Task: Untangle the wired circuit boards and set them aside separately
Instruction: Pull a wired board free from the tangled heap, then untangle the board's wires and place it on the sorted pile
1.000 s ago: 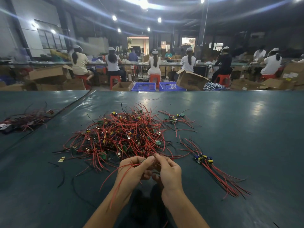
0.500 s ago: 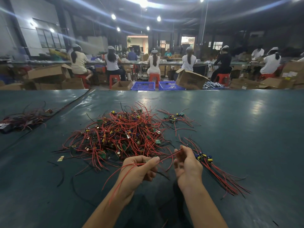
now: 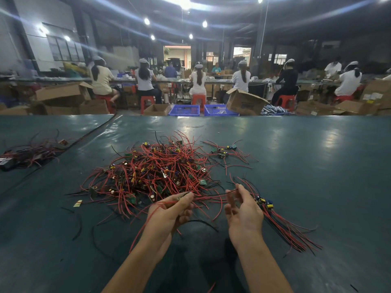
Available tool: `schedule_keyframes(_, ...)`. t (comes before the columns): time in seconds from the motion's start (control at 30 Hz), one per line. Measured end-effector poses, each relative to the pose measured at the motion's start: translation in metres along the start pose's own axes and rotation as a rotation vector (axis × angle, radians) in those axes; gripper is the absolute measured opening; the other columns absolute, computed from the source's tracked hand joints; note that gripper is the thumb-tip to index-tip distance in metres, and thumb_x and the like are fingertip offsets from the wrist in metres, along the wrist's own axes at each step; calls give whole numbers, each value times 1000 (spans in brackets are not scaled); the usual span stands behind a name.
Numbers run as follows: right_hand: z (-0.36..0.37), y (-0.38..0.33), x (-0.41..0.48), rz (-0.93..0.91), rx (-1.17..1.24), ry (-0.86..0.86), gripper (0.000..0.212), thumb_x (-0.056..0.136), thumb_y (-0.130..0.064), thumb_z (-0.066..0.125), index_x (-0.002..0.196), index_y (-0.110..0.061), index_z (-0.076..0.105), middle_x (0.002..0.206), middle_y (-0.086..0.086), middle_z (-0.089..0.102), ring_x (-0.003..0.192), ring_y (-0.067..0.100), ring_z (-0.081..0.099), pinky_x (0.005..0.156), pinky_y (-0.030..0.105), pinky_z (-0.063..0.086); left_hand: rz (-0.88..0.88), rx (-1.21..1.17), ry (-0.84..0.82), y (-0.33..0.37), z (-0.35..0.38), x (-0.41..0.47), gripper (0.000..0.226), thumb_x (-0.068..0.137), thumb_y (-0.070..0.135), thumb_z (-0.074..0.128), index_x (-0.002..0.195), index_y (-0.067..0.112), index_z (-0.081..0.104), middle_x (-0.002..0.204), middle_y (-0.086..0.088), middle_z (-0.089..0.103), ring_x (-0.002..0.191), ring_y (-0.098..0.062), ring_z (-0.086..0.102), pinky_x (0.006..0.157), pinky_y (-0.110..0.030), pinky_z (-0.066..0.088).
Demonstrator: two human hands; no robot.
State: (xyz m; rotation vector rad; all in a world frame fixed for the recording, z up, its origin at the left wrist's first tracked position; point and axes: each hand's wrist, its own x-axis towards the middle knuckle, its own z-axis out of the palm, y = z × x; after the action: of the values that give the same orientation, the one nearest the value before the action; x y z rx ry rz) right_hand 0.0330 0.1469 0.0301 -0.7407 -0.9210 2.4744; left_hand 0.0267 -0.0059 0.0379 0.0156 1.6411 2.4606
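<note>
Nearest the camera, two bare forearms reach in over the dark green surface (image 3: 317, 166). The left hand (image 3: 169, 214) has its fingers curled round a few red wires (image 3: 167, 203), and one of them loops back down along the wrist. Whatever sits right at its fingertips is too small to make out. The right hand (image 3: 243, 216) is just beside it but not touching, fingers loose and spread, palm turned toward the left one. A thin dark strand (image 3: 211, 195) runs between the two hands. Can't tell if the right fingertips actually have hold of it.

Just right of the right hand lies a neat bundle (image 3: 283, 227): little boards with yellow and blue parts at the top end, red leads all trailing the same way. A few stray black wire bits (image 3: 78, 225) and a yellow scrap (image 3: 77, 203) sit off to the left.

Just past the hands is the big tangled pile (image 3: 156, 172), red leads everywhere with small green boards mixed in. Behind it to the right there's a small separate cluster (image 3: 222, 152) of boards. Far left, well apart, there's another dark heap (image 3: 27, 153).

Beyond the surface's edge are blue crates (image 3: 184, 110), cardboard boxes (image 3: 245, 102) and red stools (image 3: 147, 101), with a row of workers (image 3: 197, 79) seated facing away.
</note>
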Motion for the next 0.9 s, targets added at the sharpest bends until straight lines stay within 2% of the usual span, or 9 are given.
schedule_keyframes(0.13, -1, 0, -5, 11, 13, -107, 10, 91, -15, 66, 82, -13, 69, 82, 2, 64, 57, 11, 69, 41, 20, 45, -14, -134, 70, -2, -5, 5, 23, 64, 17, 76, 81, 3, 67, 66, -5, 63, 49, -7, 57, 48, -14, 51)
schedule_keyframes(0.3, -6, -4, -7, -4, 59, -248, 53, 97, -49, 49, 66, -18, 79, 66, -1, 67, 56, 13, 66, 44, 22, 47, -26, -240, 45, -1, -10, 11, 21, 73, 31, 68, 79, 11, 72, 65, 1, 58, 54, -8, 55, 50, -18, 51)
schedule_keyframes(0.47, -1, 8, -10, 101, -334, -397, 56, 93, -58, 44, 72, -21, 80, 69, -6, 66, 60, 8, 56, 55, 24, 40, -22, -286, -177, 1, -11, 10, 54, 76, 52, 58, 100, 4, 65, 66, 1, 52, 54, -11, 51, 53, -23, 49)
schedule_keyframes(0.53, 5, 15, -16, 96, -530, -490, 51, 84, -61, 52, 74, -20, 81, 72, -3, 70, 61, 9, 60, 57, 24, 44, -53, -213, -257, 2, -12, 6, 59, 74, 55, 61, 100, 3, 67, 76, -8, 63, 66, -19, 62, 66, -29, 55)
schedule_keyframes(0.57, 7, 19, -20, 103, -584, -536, 51, 77, -63, 57, 75, -18, 80, 74, 0, 71, 62, 11, 63, 59, 24, 47, -70, -114, -267, 4, -12, 3, 68, 72, 59, 64, 106, 0, 67, 91, -18, 68, 83, -29, 67, 81, -38, 56)
schedule_keyframes(0.6, 9, 22, -23, 123, -591, -585, 55, 72, -65, 63, 77, -13, 79, 76, 5, 70, 65, 16, 63, 63, 25, 49, -84, -7, -271, 5, -12, 0, 82, 69, 65, 67, 115, -3, 63, 111, -27, 65, 104, -39, 63, 97, -48, 50)
schedule_keyframes(0.67, 11, 26, -28, 165, -565, -669, 64, 64, -70, 70, 82, -9, 72, 73, 10, 63, 66, 23, 56, 72, 31, 45, -117, 88, -259, 8, -10, -6, 104, 63, 71, 69, 131, -5, 49, 133, -31, 51, 123, -44, 50, 108, -59, 35)
schedule_keyframes(0.8, 8, 26, -29, 171, -445, -674, 54, 74, -51, 70, 96, -1, 64, 59, 4, 61, 44, 10, 48, 48, 23, 35, -180, -21, -162, 12, 2, -12, 71, 85, 45, 45, 129, -10, 44, 130, -39, 42, 113, -40, 45, 105, -56, 34)
schedule_keyframes(0.9, 10, 25, -34, 46, -392, -623, 34, 74, -42, 70, 69, -8, 71, 53, 3, 58, 40, 9, 49, 38, 19, 37, -218, -92, -106, 6, 2, -10, 60, 102, 37, 28, 134, -11, 40, 128, -33, 45, 112, -38, 46, 103, -55, 36)
